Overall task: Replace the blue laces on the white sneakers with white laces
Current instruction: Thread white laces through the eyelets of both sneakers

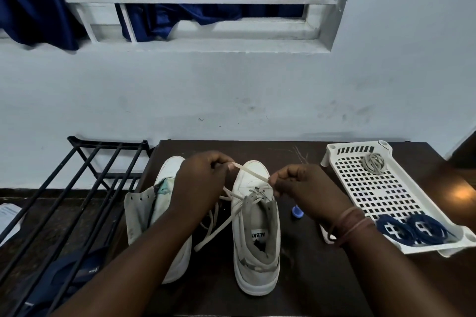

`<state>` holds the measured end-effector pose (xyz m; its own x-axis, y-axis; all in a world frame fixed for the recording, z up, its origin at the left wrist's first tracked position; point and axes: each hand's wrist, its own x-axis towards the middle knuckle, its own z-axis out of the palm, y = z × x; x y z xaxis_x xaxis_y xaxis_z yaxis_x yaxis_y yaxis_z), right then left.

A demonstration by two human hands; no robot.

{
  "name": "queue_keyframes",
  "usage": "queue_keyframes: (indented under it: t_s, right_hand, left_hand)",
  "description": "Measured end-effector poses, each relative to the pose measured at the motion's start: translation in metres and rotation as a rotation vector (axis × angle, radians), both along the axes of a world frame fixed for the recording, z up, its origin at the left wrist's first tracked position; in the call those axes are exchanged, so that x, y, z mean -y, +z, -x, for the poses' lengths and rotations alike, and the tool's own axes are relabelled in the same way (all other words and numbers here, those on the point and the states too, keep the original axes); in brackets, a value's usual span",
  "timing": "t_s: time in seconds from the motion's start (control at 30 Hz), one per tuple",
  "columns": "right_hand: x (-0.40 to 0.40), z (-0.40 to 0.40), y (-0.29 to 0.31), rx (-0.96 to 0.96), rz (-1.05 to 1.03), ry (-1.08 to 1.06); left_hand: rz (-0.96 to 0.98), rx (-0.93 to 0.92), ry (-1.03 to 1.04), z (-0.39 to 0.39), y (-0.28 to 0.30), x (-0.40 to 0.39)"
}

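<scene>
Right now both hands are closed on one white lace (251,174), which runs taut between them above the toe of the right-hand sneaker (255,229). The left hand (199,183) pinches the lace's far end with fingers curled tight, and the right hand (304,188) grips the near stretch just over the shoe's upper eyelets. That sneaker is partly threaded with white lace, and loose lengths trail down into the gap between the two shoes. The left-hand sneaker (152,211) stands just beside it, its eyelets bare and its tongue folded open, partly hidden by the left forearm. Both stand toes away from the person on a dark table (309,291). To the right, a white perforated tray (381,195) holds two coiled blue laces (412,230) at its near end and, at the far end, a pale bundle (373,162), probably another white lace, though it is too blurred to tell. A small blue cap (298,212) lies between sneaker and tray
</scene>
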<state>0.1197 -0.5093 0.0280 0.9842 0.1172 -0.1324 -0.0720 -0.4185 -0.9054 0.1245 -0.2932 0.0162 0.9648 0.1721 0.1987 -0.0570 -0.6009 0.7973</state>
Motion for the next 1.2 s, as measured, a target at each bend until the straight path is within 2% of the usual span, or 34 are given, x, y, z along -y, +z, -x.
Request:
queue_keyframes:
  t_s: [0.1, 0.17, 0.23, 0.3, 0.4, 0.5, 0.67, 0.8, 0.87, 0.9, 0.93, 0.97, 1.07, 1.1, 1.2]
  right_hand:
    - [-0.003, 0.0, 0.0, -0.01, 0.045, 0.028]
    - [-0.005, -0.001, -0.001, -0.003, 0.084, 0.032]
    - [-0.008, 0.0, -0.002, 0.018, 0.1, 0.016]
    - [-0.011, 0.001, -0.002, 0.052, 0.076, -0.017]
    - [-0.013, 0.003, -0.002, 0.08, 0.035, -0.069]
    - [-0.009, 0.0, -0.007, 0.041, 0.093, -0.101]
    - [-0.006, 0.002, -0.018, -0.249, 0.154, 0.016]
    - [-0.005, 0.001, -0.024, -0.237, 0.246, 0.018]
    - [-0.003, 0.001, -0.018, -0.213, 0.402, 0.138]
    - [-0.001, 0.002, -0.018, -0.179, 0.547, 0.265]
    - [0.002, 0.002, -0.02, -0.173, 0.576, 0.316]
    - [0.004, 0.002, -0.022, -0.177, 0.547, 0.316]
    - [0.006, -0.003, -0.041, -0.468, -0.05, -0.037]
    - [0.006, -0.005, -0.045, -0.506, -0.137, -0.103]
    - [0.003, -0.001, -0.037, -0.448, -0.018, -0.056]
  left_hand:
    - [-0.113, -0.022, 0.089, -0.001, -0.007, -0.002]
    - [-0.182, 0.033, 0.069, -0.002, -0.011, -0.001]
    - [-0.298, 0.115, -0.043, -0.004, -0.012, 0.006]
    - [-0.377, 0.082, -0.221, -0.003, -0.011, 0.016]
    - [-0.319, 0.05, -0.358, -0.002, -0.012, 0.024]
    - [-0.261, 0.069, -0.346, -0.001, -0.014, 0.026]
    - [-0.487, 0.016, -0.225, 0.008, -0.022, 0.037]
    - [-0.716, 0.008, -0.256, 0.014, -0.03, 0.04]
    - [-0.708, -0.013, -0.271, 0.012, -0.033, 0.037]
    - [-0.688, -0.011, -0.276, 0.012, -0.034, 0.036]
    - [-0.678, -0.004, -0.279, 0.011, -0.035, 0.036]
    - [-0.679, 0.005, -0.278, 0.011, -0.036, 0.037]
    - [-0.661, 0.033, -0.278, 0.012, -0.037, 0.04]
    - [-0.647, 0.037, -0.28, 0.012, -0.037, 0.04]
    - [-0.609, 0.053, -0.27, 0.012, -0.04, 0.04]
